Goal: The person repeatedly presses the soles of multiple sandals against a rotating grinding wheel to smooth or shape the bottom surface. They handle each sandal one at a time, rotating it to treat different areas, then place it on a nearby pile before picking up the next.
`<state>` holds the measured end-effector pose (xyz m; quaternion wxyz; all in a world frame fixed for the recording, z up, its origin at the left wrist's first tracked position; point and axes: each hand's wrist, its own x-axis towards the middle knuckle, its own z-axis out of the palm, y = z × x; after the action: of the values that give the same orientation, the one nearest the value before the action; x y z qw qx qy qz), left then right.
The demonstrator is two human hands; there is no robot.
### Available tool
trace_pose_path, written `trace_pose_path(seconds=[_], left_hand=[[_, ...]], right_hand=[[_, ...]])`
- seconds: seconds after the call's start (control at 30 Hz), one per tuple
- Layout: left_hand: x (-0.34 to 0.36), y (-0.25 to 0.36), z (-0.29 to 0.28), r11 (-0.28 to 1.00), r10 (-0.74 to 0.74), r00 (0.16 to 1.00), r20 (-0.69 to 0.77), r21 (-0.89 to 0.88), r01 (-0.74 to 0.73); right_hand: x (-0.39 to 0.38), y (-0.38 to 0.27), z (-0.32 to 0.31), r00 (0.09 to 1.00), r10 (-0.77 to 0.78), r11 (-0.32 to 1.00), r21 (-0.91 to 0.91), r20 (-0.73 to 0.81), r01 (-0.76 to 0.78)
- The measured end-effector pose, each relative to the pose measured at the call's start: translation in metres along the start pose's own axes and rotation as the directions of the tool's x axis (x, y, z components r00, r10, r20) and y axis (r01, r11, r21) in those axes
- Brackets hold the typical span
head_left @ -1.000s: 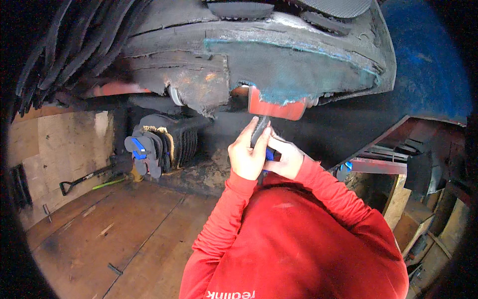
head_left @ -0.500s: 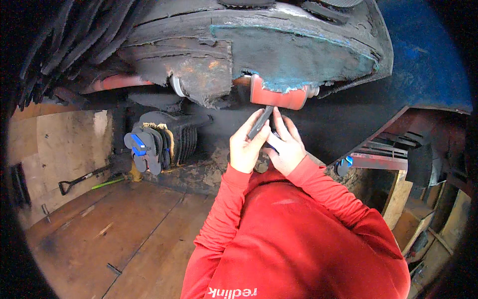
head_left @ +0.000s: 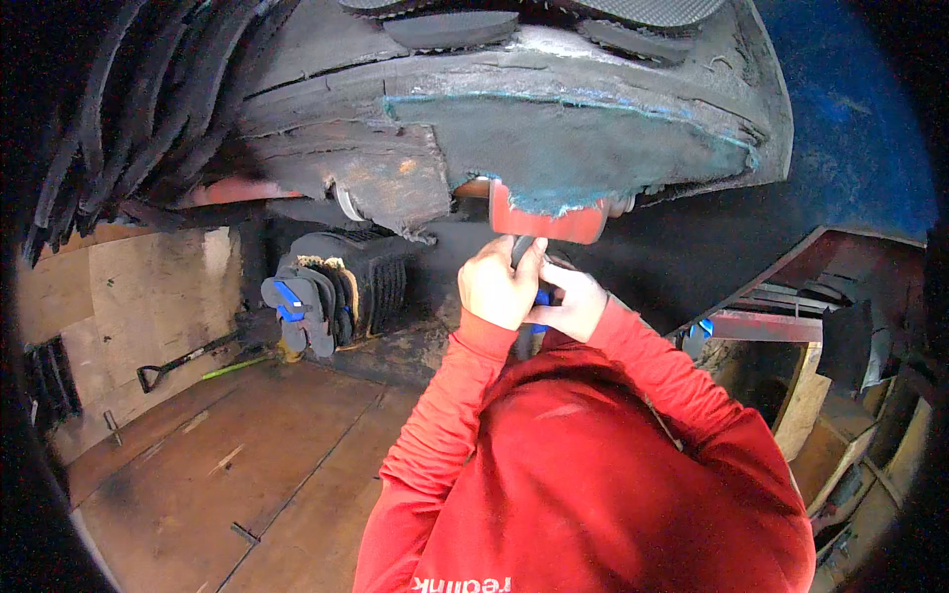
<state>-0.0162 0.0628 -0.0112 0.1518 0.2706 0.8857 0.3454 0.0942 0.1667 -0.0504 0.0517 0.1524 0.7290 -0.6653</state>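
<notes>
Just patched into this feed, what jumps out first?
Both hands, left hand and right hand, grip a dark tool handle at centre, under a red block against the big black rubber slab overhead. Red sleeves fill the bottom; a shovel lies on the wooden floor, left.

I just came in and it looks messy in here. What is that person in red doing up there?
A person in red sleeves holds a dark tool with both hands, the left hand and the right hand, close together. The tool's tip is up against a red piece under a big worn, dark rubbery slab overhead. Further off, a stack of shoe soles sits by the wall, and a shovel lies on the wooden floor.
</notes>
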Motion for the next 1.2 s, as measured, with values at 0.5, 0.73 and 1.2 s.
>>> trace_pose_path(seconds=[0.5, 0.73, 1.2], left_hand=[[0.0, -0.01, 0.026, 0.954, -0.108, 0.994, -0.03, -0.284, 0.095], [-0.071, -0.038, -0.121, 0.941, 0.199, 0.972, -0.125, -0.252, -0.225], [0.031, 0.105, -0.178, 0.157, 0.056, 0.953, -0.296, -0.94, -0.302]], right_hand=[[0.002, -0.012, -0.013, 0.999, 0.047, 0.927, -0.372, -0.01, -0.047], [-0.061, -0.102, 0.053, 0.941, -0.324, 0.807, -0.49, 0.099, 0.33], [-0.114, -0.144, 0.0, 0.752, -0.632, 0.707, -0.539, -0.188, 0.459]])
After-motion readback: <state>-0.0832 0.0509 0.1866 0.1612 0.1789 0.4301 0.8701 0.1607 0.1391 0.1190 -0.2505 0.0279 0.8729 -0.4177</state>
